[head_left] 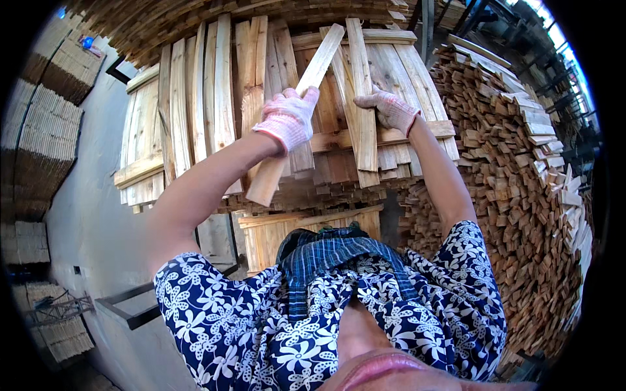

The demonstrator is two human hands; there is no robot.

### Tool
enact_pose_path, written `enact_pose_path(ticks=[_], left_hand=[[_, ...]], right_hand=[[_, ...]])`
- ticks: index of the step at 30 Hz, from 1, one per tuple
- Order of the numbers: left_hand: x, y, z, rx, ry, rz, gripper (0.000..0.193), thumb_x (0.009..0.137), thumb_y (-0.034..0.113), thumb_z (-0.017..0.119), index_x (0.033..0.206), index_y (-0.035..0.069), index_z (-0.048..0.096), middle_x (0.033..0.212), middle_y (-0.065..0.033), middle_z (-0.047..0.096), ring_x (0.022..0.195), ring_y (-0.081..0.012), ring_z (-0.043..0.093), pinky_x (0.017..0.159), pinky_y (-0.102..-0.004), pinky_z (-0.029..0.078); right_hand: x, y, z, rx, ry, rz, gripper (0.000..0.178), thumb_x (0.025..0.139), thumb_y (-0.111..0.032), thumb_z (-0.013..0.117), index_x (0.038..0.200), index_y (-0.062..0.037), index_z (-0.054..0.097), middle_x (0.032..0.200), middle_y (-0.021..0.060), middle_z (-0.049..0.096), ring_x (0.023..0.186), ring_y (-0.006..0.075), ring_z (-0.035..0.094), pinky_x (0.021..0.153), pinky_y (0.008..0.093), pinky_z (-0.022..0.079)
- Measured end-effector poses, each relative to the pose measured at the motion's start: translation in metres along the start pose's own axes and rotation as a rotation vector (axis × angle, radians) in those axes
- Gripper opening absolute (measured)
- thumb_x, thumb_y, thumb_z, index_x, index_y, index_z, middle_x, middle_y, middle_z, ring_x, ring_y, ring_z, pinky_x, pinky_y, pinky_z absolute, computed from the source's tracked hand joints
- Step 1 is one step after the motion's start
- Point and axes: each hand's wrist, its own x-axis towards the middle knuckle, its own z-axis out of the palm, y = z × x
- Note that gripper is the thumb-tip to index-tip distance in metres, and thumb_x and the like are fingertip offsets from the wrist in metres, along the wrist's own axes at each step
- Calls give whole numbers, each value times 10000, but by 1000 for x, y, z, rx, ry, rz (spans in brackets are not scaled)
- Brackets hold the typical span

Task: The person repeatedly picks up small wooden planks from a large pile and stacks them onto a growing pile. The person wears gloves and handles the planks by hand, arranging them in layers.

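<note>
My left hand [290,118], in a pale pink knit glove, is closed around a light wooden slat [323,57]. That slat slants across the pile, its far end tipped to the right and its near end sticking out below my wrist. My right hand [389,111], gloved alike, grips the right edge of a second wooden slat [361,62] with the thumb over its top; its other fingers are partly hidden. Beneath both hands lie several loose slats [223,85] side by side on a layer of boards with crosspieces [430,128].
Right of me rises a large heap of stacked wood pieces [502,189]. Stacked timber [261,10] stands beyond the boards. Bundled slats [49,127] line the far left, past a grey floor [98,176]. A dark metal frame [134,319] sits low at the left.
</note>
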Motion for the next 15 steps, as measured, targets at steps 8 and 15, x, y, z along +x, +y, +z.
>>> enact_pose_path(ticks=[8,15], left_hand=[[-25,-49,-27,-162,407,-264,673,954,234,600,1563,171,319,1186,-255,554,907,-332,664,760,-419,615],[-5,-44,9,95,170,-454,689,891,303,692,1506,231,388,1286,-267,541,1197,-473,567,957,-591,485]], right_hand=[[16,-8,44,-196,43,-16,706,912,-106,719,1520,-10,374,1291,201,622,1193,223,595,1004,336,519],[49,-8,125,-142,126,4,648,907,-188,741,1496,-111,481,1489,272,484,1320,348,560,1119,444,461]])
